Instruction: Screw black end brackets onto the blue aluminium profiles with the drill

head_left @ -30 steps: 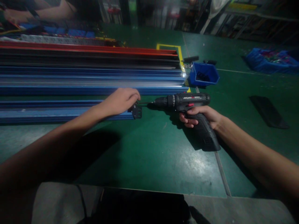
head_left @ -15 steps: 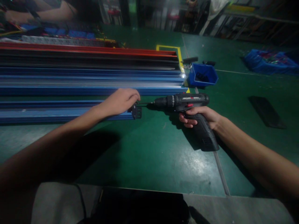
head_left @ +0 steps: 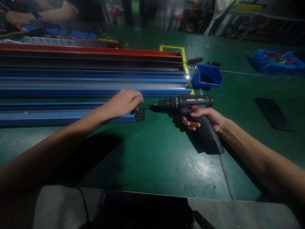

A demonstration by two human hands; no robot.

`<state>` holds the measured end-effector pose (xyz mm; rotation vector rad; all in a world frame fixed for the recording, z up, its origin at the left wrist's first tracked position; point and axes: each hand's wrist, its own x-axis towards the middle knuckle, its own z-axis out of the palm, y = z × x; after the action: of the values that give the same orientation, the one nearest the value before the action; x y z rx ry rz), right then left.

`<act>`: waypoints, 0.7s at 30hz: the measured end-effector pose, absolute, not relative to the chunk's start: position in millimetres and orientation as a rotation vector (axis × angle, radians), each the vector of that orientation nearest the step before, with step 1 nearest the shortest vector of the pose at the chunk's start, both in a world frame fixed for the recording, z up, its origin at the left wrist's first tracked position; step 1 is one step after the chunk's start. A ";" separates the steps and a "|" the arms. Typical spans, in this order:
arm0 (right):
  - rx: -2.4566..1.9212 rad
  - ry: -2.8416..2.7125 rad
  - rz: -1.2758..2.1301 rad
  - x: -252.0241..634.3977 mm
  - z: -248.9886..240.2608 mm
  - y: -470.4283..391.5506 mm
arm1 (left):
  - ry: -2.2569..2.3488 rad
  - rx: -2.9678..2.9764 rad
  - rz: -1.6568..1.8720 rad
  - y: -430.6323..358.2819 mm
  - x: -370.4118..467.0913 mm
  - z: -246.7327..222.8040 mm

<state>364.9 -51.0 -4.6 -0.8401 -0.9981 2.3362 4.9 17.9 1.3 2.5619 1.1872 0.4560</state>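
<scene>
My right hand (head_left: pixel 202 119) is wrapped around the grip of a black cordless drill (head_left: pixel 196 101), index finger at the trigger. The drill lies level and points left, its long thin bit (head_left: pixel 150 105) reaching the black end cap (head_left: pixel 140 114). This cap sits on the right end of a blue metal profile (head_left: pixel 122 118) lying along the green table. Over that end rests my left hand (head_left: pixel 125 103), palm down, with thumb and fingers curled closed at the cap. The fingertips and the exact spot where the bit meets the cap are partly hidden.
Behind lie more long blue profiles (head_left: pixel 164 93), black ones, and a red one (head_left: pixel 143 52). A blue bin (head_left: pixel 207 76) with dark parts stands beside their ends. Farther right are a dark flat piece (head_left: pixel 274 114) and a blue bag-lined container (head_left: pixel 276 63). Another person's arm (head_left: pixel 54 14) shows top left.
The view has shifted very slightly. Both hands, the drill and the capped profile keep practically the same positions.
</scene>
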 end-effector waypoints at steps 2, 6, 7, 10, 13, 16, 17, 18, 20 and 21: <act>-0.840 -1.002 2.327 365.0 -4.9 -50.8 | 1.191 2.558 0.455 17.9 5.0 1.5; -0.856 -1.002 2.324 365.6 -5.2 -50.9 | 1.187 2.551 0.457 18.3 4.3 1.1; -0.863 -1.003 2.322 365.8 -5.3 -51.0 | 1.184 2.550 0.458 18.4 4.0 0.9; -0.867 -1.009 2.312 366.5 -5.8 -51.2 | 1.179 2.533 0.468 18.2 3.2 0.9; -0.842 -1.010 2.316 367.0 -6.6 -50.9 | 1.180 2.520 0.478 17.6 3.1 1.2; -0.842 -1.000 2.323 367.2 -6.9 -50.7 | 1.183 2.524 0.468 17.4 3.5 1.3; -0.845 -0.996 2.324 367.1 -6.9 -50.8 | 1.185 2.526 0.463 17.4 3.6 1.3; -0.848 -0.993 2.325 367.1 -6.9 -50.8 | 1.187 2.528 0.459 17.4 3.7 1.2; -0.852 -0.992 2.325 367.1 -6.8 -51.0 | 1.193 2.534 0.454 17.6 3.7 0.9; -0.851 -0.994 2.324 367.1 -6.8 -51.0 | 1.194 2.539 0.453 17.7 3.7 0.7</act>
<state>367.1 -51.0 -6.8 -0.8506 -0.9942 2.3241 3.7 17.7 0.7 2.5386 1.1944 0.4530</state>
